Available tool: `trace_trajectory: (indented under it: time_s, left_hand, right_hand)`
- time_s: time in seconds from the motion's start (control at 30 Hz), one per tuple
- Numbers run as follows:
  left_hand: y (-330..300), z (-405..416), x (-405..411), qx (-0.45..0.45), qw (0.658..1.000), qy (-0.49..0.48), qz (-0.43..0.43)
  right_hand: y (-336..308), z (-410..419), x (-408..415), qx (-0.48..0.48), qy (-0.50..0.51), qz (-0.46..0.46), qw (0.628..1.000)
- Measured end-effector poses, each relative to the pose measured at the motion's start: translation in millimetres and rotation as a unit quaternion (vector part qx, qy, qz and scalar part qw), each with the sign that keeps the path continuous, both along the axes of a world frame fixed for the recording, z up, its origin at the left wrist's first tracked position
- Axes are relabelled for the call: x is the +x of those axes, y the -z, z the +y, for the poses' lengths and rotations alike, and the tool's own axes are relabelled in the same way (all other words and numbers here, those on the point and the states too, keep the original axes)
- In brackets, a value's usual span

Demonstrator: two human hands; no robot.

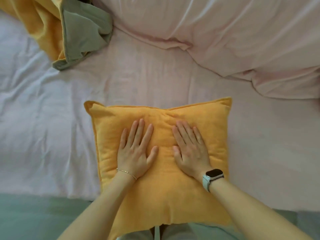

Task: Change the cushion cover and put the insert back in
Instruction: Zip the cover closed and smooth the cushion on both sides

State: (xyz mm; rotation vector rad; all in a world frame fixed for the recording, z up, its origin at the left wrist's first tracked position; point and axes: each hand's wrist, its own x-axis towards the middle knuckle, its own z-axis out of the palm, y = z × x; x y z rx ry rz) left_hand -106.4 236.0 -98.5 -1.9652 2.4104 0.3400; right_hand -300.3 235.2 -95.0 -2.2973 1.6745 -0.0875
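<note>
A square yellow cushion lies flat on the bed in front of me, its near edge over the bed's front edge. My left hand presses flat on its middle with straight, spread fingers. My right hand presses flat beside it, thumbs almost facing, a watch on that wrist. A loose yellow and olive-green cover lies crumpled at the far left of the bed.
The bed is covered by a pale pink sheet. A bunched pink duvet fills the back right. A green bed edge runs along the bottom left.
</note>
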Motion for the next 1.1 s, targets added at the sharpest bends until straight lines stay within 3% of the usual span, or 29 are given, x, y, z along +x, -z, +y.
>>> trace_trajectory:
  time_s: [0.1,0.17,0.23,0.33,0.4,0.5,0.63,0.73,0.8,0.87,0.93,1.0,1.1]
  left_hand:
    - [-20,8,15,0.013,0.999,-0.004,0.029]
    - [-27,-6,25,0.002,0.998,-0.028,0.058]
    - [-36,-26,25,-0.009,0.983,-0.142,0.118]
    - [-46,-58,20,0.057,0.879,-0.404,0.246]
    - [-48,-72,20,0.083,0.843,-0.467,0.253]
    - [-52,-86,22,0.071,0.812,-0.522,0.253]
    - [-65,-107,21,-0.048,0.794,-0.485,0.364]
    - [-62,-132,23,-0.007,0.772,-0.475,0.423]
    - [-57,-143,23,0.036,0.786,-0.477,0.39]
    - [-53,-142,16,0.015,0.854,-0.43,0.292]
    - [-46,-126,3,-0.03,0.917,-0.326,0.228]
    - [-28,-104,-4,-0.068,0.944,-0.247,0.208]
    - [0,-78,9,-0.068,0.938,-0.264,0.215]
  right_hand:
    - [-17,5,-31,-0.002,0.037,-0.006,0.999]
    - [-28,-9,-50,0.007,0.155,-0.059,0.986]
    - [-36,-29,-60,0.045,0.318,-0.123,0.939]
    - [-31,-65,-69,0.202,0.494,-0.241,0.811]
    - [-25,-77,-58,0.249,0.512,-0.224,0.791]
    - [-30,-79,-47,0.155,0.547,-0.181,0.803]
    - [-52,-89,-62,-0.009,0.571,-0.234,0.787]
    - [-54,-104,-69,0.001,0.606,-0.195,0.771]
    - [-53,-112,-57,-0.02,0.569,-0.114,0.814]
    - [-54,-120,-23,-0.097,0.399,-0.094,0.907]
    - [-52,-125,23,-0.116,0.2,-0.104,0.967]
    - [-44,-126,63,-0.094,0.056,-0.093,0.99]
    - [-20,-120,85,-0.057,-0.043,-0.04,0.997]
